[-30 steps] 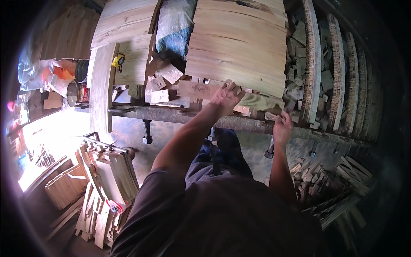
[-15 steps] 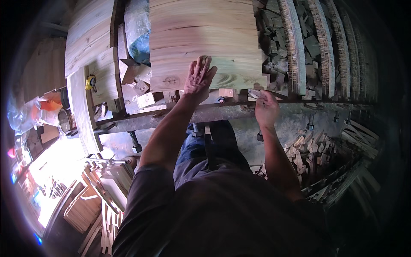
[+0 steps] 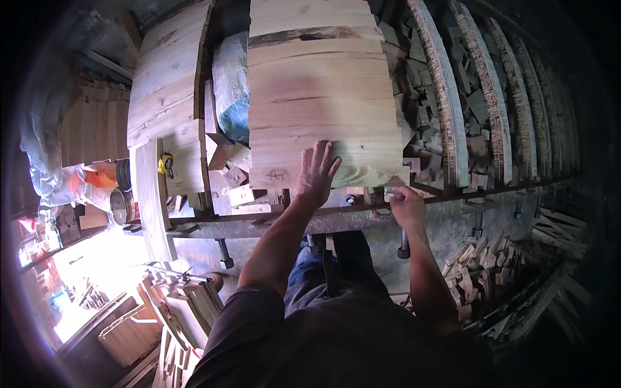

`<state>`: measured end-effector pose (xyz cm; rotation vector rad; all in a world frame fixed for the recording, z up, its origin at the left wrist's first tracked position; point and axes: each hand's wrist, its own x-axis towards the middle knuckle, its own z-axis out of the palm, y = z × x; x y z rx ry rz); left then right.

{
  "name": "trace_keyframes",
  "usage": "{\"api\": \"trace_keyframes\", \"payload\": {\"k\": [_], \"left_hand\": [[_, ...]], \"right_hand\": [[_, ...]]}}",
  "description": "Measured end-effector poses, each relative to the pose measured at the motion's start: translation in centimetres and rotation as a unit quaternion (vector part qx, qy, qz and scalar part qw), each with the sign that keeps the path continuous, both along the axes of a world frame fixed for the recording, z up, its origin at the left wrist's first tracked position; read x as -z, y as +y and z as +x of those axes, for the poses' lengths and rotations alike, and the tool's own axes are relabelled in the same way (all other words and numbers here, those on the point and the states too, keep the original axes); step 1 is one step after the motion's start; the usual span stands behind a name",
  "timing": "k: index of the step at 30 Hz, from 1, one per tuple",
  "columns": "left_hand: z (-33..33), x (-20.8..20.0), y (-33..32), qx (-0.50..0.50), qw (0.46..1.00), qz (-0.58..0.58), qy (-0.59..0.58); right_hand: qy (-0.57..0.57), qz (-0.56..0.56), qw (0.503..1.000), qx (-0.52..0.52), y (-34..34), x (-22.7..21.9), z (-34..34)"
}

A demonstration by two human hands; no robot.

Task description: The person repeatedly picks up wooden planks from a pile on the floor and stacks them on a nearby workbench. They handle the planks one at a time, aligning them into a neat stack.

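A wide wooden panel [image 3: 323, 84] made of joined boards lies before me, with a dark, rough knot band toward its far end. My left hand [image 3: 317, 174] rests on the panel close to its near edge, fingers stretched out and holding nothing. Just off the near right corner is my right hand [image 3: 407, 205], its fingers closed in a pinch. Whatever those fingers hold is too small and hidden to name. Beneath the panel's near edge runs a metal rail [image 3: 278, 225] with large bolts [image 3: 403, 244] hanging below it.
To the left, another wooden panel [image 3: 169, 84] carries a narrow board [image 3: 150, 207] and a yellow tape measure [image 3: 165, 163]. Several upright slats [image 3: 446, 97] stand on the right, with offcuts between them. Scrap wood [image 3: 482, 265] is heaped at lower right, and stacked boards [image 3: 184, 307] lean at lower left.
The whole view has shifted, so the bench sits lower and farther right. My left hand stays flat on the panel with fingers more spread. My right hand remains at the corner, fingers curled in more.
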<state>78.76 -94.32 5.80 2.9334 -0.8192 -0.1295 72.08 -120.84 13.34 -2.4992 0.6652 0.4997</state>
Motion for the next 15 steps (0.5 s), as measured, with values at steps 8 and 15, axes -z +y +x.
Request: {"api": "trace_keyframes", "payload": {"k": [8, 15], "left_hand": [[0.2, -1.9, 0.0, -0.001, 0.999, -0.022, 0.029], [2.2, 0.4, 1.9, -0.013, 0.969, -0.234, 0.079]], "right_hand": [[-0.023, -0.002, 0.999, 0.022, 0.7, -1.1, -0.1], [-0.034, -0.03, 0.999, 0.005, 1.2, -1.6, 0.2]]}}
